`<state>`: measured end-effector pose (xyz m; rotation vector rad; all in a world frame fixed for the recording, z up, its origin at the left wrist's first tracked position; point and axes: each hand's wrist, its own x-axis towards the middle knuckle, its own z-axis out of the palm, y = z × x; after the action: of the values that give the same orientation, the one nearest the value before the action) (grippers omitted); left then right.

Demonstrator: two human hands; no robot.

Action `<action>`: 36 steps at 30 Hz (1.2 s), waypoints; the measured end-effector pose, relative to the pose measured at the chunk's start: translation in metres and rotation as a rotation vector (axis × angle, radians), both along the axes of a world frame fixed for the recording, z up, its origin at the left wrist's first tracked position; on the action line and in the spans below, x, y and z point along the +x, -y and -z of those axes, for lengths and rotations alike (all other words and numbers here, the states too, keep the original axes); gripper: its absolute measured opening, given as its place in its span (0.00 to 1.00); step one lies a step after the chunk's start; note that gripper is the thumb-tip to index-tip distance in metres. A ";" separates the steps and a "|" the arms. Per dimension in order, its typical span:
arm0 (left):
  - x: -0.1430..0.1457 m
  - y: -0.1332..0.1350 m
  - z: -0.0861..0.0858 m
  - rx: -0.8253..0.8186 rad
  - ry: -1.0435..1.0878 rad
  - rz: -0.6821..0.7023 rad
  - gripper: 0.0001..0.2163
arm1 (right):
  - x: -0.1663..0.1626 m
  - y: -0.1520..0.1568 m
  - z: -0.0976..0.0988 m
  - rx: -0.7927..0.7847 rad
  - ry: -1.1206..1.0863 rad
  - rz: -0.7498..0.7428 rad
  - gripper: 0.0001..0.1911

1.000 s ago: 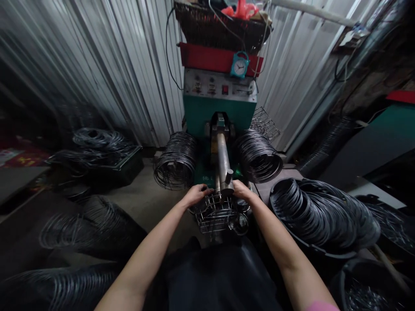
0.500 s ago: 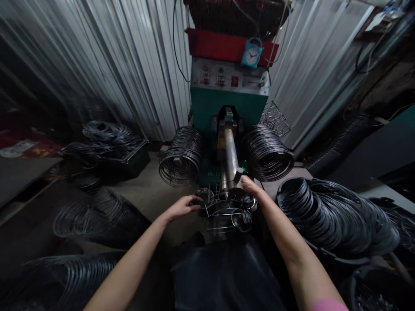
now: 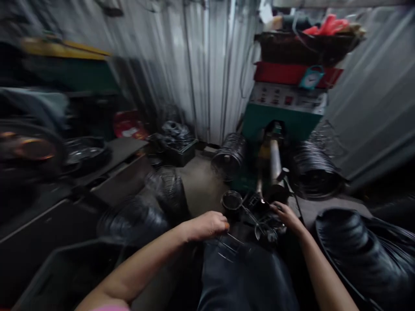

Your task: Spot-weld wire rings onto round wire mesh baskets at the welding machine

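Corrugated metal wall (image 3: 207, 65) at the back; before it a green machine (image 3: 282, 116), by its look a spot welder. Big dark wire bundle (image 3: 359, 250) to the machine's right, nearer the wearer; left coil (image 3: 231, 153) and right coil (image 3: 316, 168) flank the machine. Dark apron (image 3: 243, 276) in front. Wire frame with rings (image 3: 249, 213) sits below the machine's front end, beneath the upper rod (image 3: 275, 160); a bright spot shows at the tip of the lower rod (image 3: 260, 185). Left hand (image 3: 210, 224), in front and left of the machine: fingers curled together, thin wires (image 3: 227, 247) running out by them over the apron; blur, cannot tell if clamped. Right hand (image 3: 287, 216), just beside the machine's rod ends: thumb and fingers close together, cannot tell on what. Judgement: good work here wants the frame steady, wire joints square to the tips, fingertips clear of them. Writing: control panel (image 3: 288, 100) lettering too smeared; teal clock (image 3: 311, 78) above it, dial unreadable; no brand legible.
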<state>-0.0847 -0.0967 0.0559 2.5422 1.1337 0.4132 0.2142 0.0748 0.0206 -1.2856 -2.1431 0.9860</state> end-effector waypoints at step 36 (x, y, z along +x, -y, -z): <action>-0.248 -0.017 0.090 -0.097 -0.407 -1.162 0.10 | -0.048 0.101 0.006 0.074 0.112 -0.079 0.27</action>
<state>-0.3327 -0.0796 -0.0342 1.6473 2.6302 0.0585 0.1658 -0.0257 0.0151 -1.2572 -2.3088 0.8752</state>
